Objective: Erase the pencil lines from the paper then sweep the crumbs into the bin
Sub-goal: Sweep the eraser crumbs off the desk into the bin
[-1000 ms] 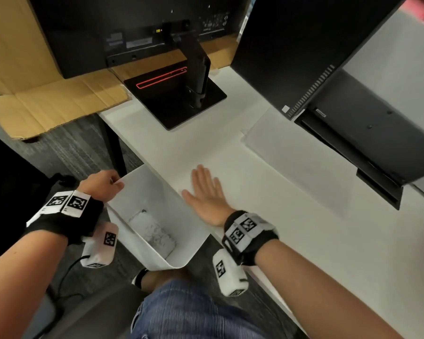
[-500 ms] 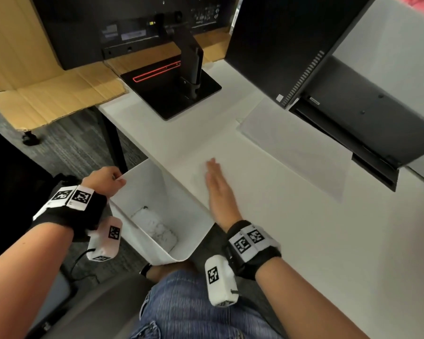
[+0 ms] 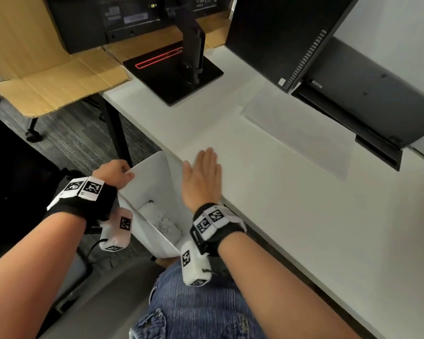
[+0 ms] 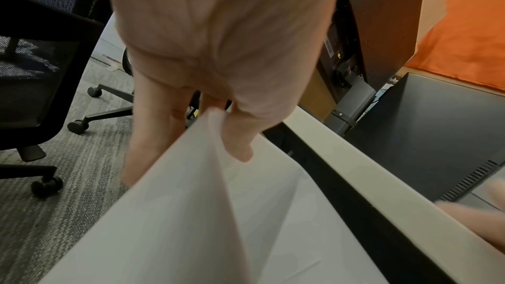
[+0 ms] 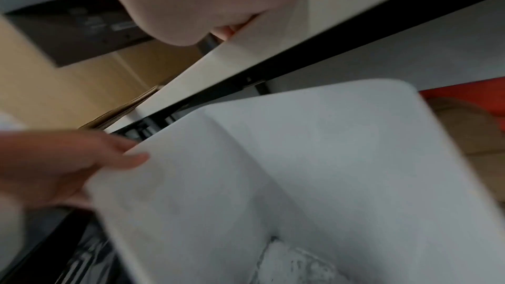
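A white bin (image 3: 154, 182) hangs just below the white table's front edge (image 3: 267, 231), with grey crumbs on its floor (image 3: 162, 221). My left hand (image 3: 114, 173) pinches the bin's far-left corner (image 4: 210, 124), thumb inside and fingers outside. My right hand (image 3: 203, 172) lies flat with straight fingers at the table edge, its heel out over the bin. In the right wrist view the bin (image 5: 300, 170) fills the lower part and the left hand (image 5: 68, 159) grips its rim. A white sheet of paper (image 3: 296, 133) lies farther back on the table.
A black monitor stand (image 3: 179, 74) is at the table's far left and a large dark monitor back (image 3: 353, 69) leans over the right. Flattened cardboard (image 3: 59, 84) lies beyond the table. An office chair (image 4: 35, 72) stands on the carpet at left.
My right hand has swept back along the table toward the edge over the bin, turning on edge midway and now flat again. The left hand keeps its hold on the bin.
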`<state>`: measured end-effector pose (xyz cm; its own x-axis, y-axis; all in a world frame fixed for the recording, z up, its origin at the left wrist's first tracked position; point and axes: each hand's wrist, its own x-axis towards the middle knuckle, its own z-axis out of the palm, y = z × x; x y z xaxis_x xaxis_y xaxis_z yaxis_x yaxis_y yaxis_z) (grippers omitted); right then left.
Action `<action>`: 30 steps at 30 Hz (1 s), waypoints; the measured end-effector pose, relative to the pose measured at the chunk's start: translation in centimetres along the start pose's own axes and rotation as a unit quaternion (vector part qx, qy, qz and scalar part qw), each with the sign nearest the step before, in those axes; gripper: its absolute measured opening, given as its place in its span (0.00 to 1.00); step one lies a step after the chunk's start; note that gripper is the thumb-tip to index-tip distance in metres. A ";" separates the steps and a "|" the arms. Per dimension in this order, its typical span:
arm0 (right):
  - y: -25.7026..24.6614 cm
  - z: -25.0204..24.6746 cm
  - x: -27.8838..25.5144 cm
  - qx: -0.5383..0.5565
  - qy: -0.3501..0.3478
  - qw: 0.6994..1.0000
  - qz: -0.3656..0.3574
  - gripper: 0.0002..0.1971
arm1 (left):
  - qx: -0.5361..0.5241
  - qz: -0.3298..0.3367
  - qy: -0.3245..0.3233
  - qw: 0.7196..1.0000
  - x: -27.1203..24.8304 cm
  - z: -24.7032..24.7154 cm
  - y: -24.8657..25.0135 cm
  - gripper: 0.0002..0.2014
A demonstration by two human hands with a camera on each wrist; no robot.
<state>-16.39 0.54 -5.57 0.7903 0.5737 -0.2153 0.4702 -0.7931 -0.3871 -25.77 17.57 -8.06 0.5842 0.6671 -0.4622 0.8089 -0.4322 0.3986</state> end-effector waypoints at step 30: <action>5.7 8.4 3.3 0.169 -0.186 0.932 0.262 0.17 | -0.071 -0.086 0.013 0.994 7.4 4.6 -4.8 0.12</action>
<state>-14.43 -0.38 -16.06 0.6568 0.2067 -0.7252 -0.1420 -0.9106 -0.3881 -25.02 21.78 -17.08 0.4344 0.7397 -0.5139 0.8783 -0.2214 0.4238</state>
